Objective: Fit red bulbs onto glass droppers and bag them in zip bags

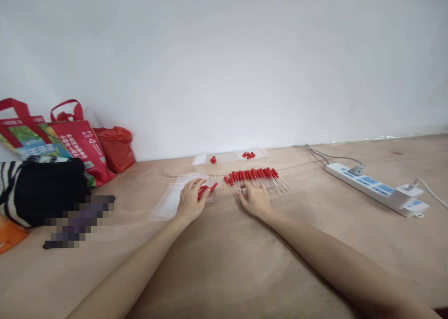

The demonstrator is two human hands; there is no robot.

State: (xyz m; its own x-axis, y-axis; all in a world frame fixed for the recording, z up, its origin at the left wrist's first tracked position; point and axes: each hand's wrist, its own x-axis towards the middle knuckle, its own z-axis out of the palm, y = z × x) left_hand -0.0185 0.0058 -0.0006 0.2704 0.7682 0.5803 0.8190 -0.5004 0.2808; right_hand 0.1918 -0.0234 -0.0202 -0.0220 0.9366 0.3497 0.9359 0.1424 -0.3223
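Red rubber bulbs [213, 187] sit between the thumb and curled fingers of my left hand [192, 201], which is closed around them at the edge of a clear plastic bag [171, 200]. My right hand [256, 200] rests with fingers apart and slightly bent at the near side of a row of glass droppers with red bulbs [255, 173]. Its thumb is by the stems at the row's left end, and the fingers hide some stems. Bare glass tubes [219, 181] lie between my hands.
Behind the row lies another clear bag [229, 157] with loose red bulbs [248, 155] on it. A white power strip [374, 188] with plugs and cables is at right. Shopping bags [84, 146] and a black cloth item [52, 188] stand at left. A white wall [224, 67] rises behind the table.
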